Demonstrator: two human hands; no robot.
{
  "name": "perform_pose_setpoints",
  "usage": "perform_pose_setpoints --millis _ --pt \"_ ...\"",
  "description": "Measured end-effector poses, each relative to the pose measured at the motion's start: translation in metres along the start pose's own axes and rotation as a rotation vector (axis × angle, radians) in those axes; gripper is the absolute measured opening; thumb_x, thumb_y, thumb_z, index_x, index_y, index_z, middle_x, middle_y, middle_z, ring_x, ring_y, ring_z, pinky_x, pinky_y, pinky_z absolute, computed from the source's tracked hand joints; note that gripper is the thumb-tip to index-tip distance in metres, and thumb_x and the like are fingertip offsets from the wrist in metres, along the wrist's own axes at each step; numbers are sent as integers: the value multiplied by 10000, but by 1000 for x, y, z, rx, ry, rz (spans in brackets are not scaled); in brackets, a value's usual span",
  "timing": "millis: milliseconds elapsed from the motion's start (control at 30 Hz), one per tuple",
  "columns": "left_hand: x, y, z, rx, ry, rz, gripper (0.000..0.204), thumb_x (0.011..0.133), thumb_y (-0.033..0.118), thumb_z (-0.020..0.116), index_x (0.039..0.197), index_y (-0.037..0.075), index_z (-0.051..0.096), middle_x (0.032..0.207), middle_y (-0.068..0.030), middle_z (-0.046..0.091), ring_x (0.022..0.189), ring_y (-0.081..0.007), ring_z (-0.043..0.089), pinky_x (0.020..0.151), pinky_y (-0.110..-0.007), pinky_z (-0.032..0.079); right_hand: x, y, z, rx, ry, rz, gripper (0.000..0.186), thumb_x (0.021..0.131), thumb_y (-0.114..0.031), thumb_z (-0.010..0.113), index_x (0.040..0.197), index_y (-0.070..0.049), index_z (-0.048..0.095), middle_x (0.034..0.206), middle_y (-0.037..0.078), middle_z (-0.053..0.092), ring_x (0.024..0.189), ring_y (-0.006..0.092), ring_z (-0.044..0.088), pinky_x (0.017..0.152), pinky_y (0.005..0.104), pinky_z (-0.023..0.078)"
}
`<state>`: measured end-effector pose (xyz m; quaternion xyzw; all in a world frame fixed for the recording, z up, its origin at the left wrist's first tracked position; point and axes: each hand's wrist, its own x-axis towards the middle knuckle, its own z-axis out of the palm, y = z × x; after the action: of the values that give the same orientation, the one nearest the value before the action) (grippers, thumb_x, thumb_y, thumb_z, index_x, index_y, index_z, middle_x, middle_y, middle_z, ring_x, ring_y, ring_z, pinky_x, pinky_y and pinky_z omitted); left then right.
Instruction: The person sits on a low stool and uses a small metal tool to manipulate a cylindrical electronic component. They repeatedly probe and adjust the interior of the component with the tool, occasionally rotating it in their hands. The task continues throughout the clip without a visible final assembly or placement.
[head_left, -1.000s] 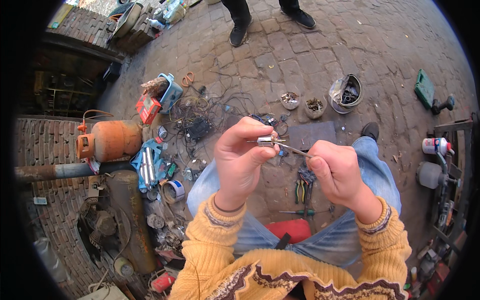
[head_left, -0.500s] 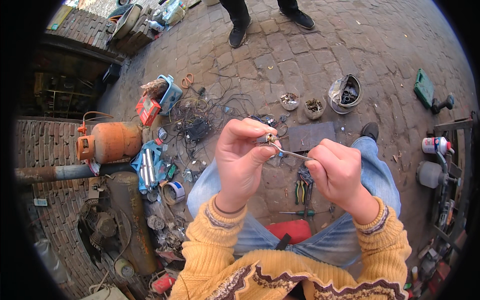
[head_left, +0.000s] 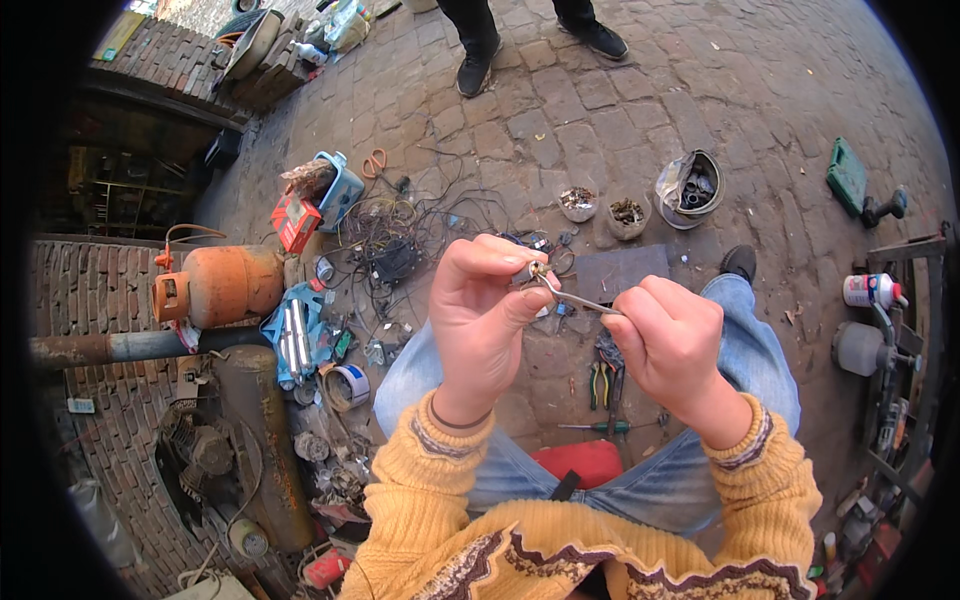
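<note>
Held up between the thumb and fingers of my left hand point(head_left: 472, 335) is a small silvery cylindrical metal part point(head_left: 526, 273), with a brass-coloured bit at its open end. My right hand point(head_left: 672, 345) is closed around a thin metal rod with a bent tip point(head_left: 580, 300). That tip meets the brass-coloured end; whether it sits inside, I cannot tell. The rod's other end is hidden in my fist. Below my hands, pliers with yellow-and-black handles point(head_left: 600, 385) and a green-handled screwdriver point(head_left: 598, 427) lie on the brick ground.
Two small tubs of metal bits point(head_left: 578, 204) point(head_left: 627, 216) and a bucket of dark parts point(head_left: 690, 188) stand ahead. Tangled wires point(head_left: 390, 235) lie front left, near an orange gas cylinder point(head_left: 235, 285). A dark flat plate point(head_left: 620, 275) lies beyond my right hand. Another person's shoes point(head_left: 478, 72) are far ahead.
The metal part has shifted slightly left and turned a little in my left fingers. My right hand and the rod have moved slightly left with it.
</note>
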<state>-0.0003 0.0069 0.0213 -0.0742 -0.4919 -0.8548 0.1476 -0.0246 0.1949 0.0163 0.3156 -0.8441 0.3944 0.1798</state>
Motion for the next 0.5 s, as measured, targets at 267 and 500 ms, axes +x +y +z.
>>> perform_pose_setpoints --millis 267,500 --pt "-1 -4 -2 127 17 71 285 835 -116 716 1033 22 564 1008 -120 620 888 -198 660 804 -311 559 0 -3 5 -71 23 -6 318 776 -214 760 686 -98 478 608 45 389 512 220 483 441 349 390" --pt "-2 -11 -4 178 11 132 266 860 -112 698 1046 21 562 1028 -116 613 893 -184 659 789 -300 563 -8 -9 19 171 -3 121 263 814 -122 704 692 -73 476 592 91 433 515 279 515 457 384 420"
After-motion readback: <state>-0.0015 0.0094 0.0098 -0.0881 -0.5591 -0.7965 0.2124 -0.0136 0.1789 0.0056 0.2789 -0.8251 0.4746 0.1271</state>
